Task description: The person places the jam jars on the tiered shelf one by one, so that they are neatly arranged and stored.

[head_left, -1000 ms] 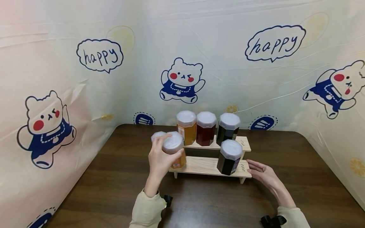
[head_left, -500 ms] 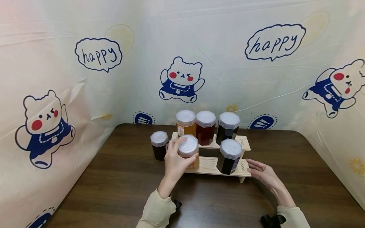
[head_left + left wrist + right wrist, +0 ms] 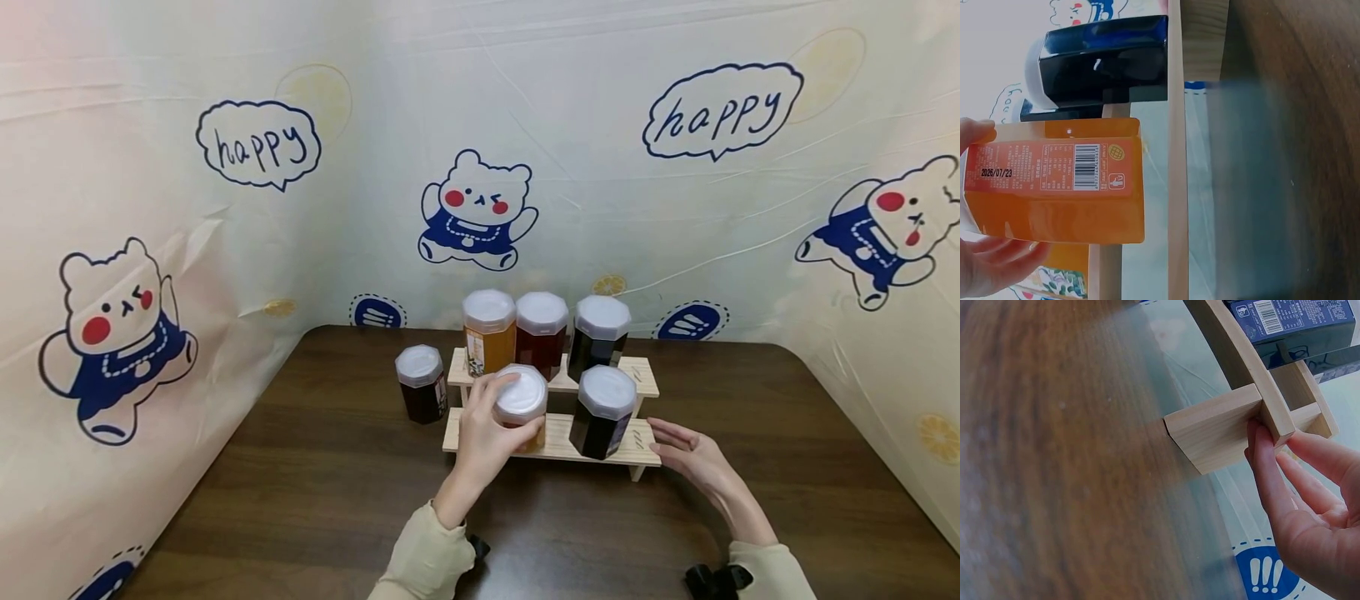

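My left hand grips an amber jar by its sides near the white lid, thumb on one side and fingers on the other. An orange label with a barcode faces the left wrist camera. In that view the jar's base stands slightly off the lower board of the two-tier wooden rack. A dark jar stands on the same tier, to the right. My right hand pinches the right end of the lower board; in the right wrist view the thumb and fingers touch the wood from opposite sides.
On the upper tier stand an amber jar, a dark red jar and a black jar. Another dark jar is on the brown table, left of the rack. A printed curtain hangs behind.
The left hand has carried the amber jar rightward along the lower tier, from its left end toward the middle. The dark jar on the table is now uncovered. The right hand has stayed put.
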The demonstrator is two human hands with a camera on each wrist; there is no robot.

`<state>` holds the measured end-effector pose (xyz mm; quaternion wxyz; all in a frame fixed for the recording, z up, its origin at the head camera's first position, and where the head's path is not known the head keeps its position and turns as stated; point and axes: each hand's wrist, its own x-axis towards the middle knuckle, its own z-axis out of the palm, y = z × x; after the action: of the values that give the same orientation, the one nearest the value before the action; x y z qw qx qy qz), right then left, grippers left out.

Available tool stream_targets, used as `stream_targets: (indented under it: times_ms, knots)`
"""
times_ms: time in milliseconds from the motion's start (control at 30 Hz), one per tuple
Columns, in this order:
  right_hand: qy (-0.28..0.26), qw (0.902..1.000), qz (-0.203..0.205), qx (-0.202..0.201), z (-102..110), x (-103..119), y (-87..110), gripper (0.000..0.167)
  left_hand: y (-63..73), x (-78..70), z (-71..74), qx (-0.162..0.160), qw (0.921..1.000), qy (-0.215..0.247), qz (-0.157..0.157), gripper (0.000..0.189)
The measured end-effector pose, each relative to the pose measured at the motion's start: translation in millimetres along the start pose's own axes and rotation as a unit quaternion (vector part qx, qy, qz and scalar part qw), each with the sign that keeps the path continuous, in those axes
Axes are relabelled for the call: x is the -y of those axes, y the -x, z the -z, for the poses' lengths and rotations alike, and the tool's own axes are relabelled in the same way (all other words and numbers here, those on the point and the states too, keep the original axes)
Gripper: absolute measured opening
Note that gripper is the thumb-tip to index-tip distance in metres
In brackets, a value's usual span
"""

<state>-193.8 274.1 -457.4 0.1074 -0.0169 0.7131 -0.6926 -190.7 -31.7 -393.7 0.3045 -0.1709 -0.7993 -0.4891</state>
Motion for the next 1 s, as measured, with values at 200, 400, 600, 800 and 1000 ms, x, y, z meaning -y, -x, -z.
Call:
stream_targets:
  times_ms: [200, 400, 600, 800, 1000]
  knots:
    - [0.000, 1.0000, 0.001, 0.002, 0, 0, 0.1, 0.060, 2.0, -2.0, -5.5, 0.016, 0.9997, 0.014, -0.014, 0.054]
    - [-0.005, 0.9999, 0.010, 0.008, 2, -3, -1.2, 0.058, 4.3, -2.0, -9.8, 0.036, 0.9988, 0.032, -0.012, 0.054]
    - [0.004, 0.9999, 0.005, 0.009, 5, -4, -2.4, 0.057, 5.8, -3.5, -12.7, 0.046, 0.9982, 0.038, -0.010, 0.054]
    - [0.011, 0.9999, -0.002, 0.005, 2, -1, -0.8, 0.060, 6.3, -4.3, -15.7, 0.063, 0.9968, 0.047, -0.015, 0.051]
    - [0.016, 0.9999, -0.005, 0.000, 2, -1, -0.4, 0.061, 6.6, -3.5, -19.3, 0.058, 0.9971, 0.047, -0.013, 0.049]
